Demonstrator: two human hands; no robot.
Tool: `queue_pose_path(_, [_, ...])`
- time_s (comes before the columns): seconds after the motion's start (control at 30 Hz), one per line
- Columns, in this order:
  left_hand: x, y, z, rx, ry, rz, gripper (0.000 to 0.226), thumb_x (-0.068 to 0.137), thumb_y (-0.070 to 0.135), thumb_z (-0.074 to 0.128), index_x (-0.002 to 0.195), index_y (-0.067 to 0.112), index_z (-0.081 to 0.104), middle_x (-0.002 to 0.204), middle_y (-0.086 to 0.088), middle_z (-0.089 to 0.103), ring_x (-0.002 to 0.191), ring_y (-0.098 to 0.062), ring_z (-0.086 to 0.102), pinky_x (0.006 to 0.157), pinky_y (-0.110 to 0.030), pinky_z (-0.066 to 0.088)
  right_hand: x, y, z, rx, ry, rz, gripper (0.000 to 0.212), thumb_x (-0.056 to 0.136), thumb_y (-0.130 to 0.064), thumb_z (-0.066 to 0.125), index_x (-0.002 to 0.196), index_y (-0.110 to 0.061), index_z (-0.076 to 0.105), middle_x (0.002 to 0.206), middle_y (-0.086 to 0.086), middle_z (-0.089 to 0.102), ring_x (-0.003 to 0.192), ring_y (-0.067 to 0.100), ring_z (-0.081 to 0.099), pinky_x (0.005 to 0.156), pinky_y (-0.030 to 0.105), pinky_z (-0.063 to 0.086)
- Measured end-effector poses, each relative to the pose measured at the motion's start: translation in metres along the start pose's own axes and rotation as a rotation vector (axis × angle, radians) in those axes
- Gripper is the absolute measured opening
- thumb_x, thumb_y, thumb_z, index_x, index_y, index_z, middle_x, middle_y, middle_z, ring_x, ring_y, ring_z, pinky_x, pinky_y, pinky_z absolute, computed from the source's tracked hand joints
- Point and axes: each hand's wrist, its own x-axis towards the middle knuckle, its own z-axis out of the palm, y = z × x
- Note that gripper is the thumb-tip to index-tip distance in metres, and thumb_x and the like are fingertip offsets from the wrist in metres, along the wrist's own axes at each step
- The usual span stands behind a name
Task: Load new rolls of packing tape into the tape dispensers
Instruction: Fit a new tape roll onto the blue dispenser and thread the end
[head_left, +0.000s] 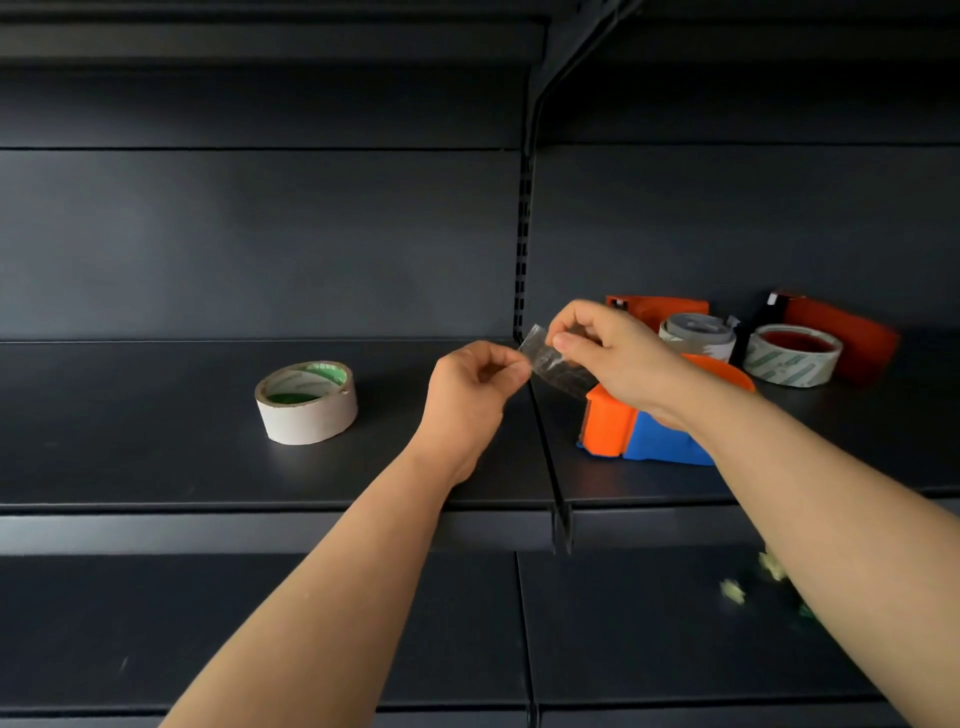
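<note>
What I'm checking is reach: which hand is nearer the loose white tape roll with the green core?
Left. The left hand sits to the right of the white tape roll, pinching a clear tape strip; the right hand is farther right, over the orange-and-blue tape dispenser.

Dim, soft light; dark shelving, wide-angle bending at blurred edges.

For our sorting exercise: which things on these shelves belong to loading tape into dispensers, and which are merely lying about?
Belong to the job: left hand and right hand, both pinching the clear tape strip; orange-and-blue dispenser; loose tape roll; rear orange dispenser and far-right orange dispenser, with a grey-cored roll and red-cored roll before them.
Lying about: pale scraps on the lower shelf.
</note>
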Motion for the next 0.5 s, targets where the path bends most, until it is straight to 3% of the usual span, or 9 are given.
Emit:
queue_pose_path(0.1, [0.000, 0.003, 0.001, 0.087, -0.003, 0.018, 0.015, 0.094, 0.013, 0.059, 0.082, 0.020, 0.061, 0.077, 0.009, 0.060, 0.073, -0.004, 0.055, 0.075, -0.027, 0.050, 0.000, 0.000, 0.001, -0.005, 0.012, 0.002, 0.012, 0.100, -0.020, 0.050, 0.093, -0.024, 0.060, 0.098, 0.004, 0.065, 0.100, 0.023, 0.061, 0.091, 0.038, 0.048])
queue_pose_path(0.2, [0.001, 0.011, -0.006, 0.451, -0.016, 0.139, 0.010, 0.096, 0.012, 0.053, 0.089, 0.014, 0.060, 0.083, 0.005, 0.061, 0.072, -0.004, 0.053, 0.063, -0.016, 0.042, -0.002, 0.000, 0.002, -0.006, 0.019, -0.007, 0.016, 0.099, -0.019, 0.051, 0.088, -0.027, 0.058, 0.099, 0.007, 0.066, 0.100, 0.025, 0.061, 0.091, 0.040, 0.048])
queue_pose_path(0.3, [0.003, 0.022, -0.012, 0.757, -0.058, 0.208, 0.012, 0.097, 0.014, 0.049, 0.090, 0.006, 0.056, 0.087, -0.006, 0.062, 0.077, -0.020, 0.057, 0.064, -0.031, 0.046, -0.002, -0.002, 0.002, -0.016, 0.028, -0.020, 0.019, 0.099, -0.018, 0.052, 0.085, -0.030, 0.057, 0.097, 0.008, 0.066, 0.098, 0.027, 0.062, 0.092, 0.046, 0.049])
queue_pose_path(0.4, [0.002, 0.030, -0.012, 0.984, -0.060, 0.228, 0.010, 0.098, 0.015, 0.047, 0.090, 0.009, 0.047, 0.082, -0.005, 0.053, 0.076, -0.021, 0.050, 0.060, -0.029, 0.037, -0.002, -0.003, 0.005, -0.020, 0.023, -0.027, 0.017, 0.098, -0.018, 0.053, 0.086, -0.029, 0.058, 0.096, 0.007, 0.066, 0.098, 0.026, 0.062, 0.091, 0.046, 0.049])
queue_pose_path(0.5, [0.001, 0.033, -0.013, 1.144, -0.012, 0.292, 0.005, 0.093, 0.004, 0.046, 0.095, 0.006, 0.050, 0.084, -0.006, 0.051, 0.080, -0.021, 0.046, 0.063, -0.030, 0.037, 0.000, -0.004, 0.008, -0.024, 0.022, -0.038, 0.015, 0.099, -0.020, 0.053, 0.087, -0.028, 0.059, 0.098, 0.011, 0.067, 0.097, 0.030, 0.062, 0.091, 0.049, 0.050])
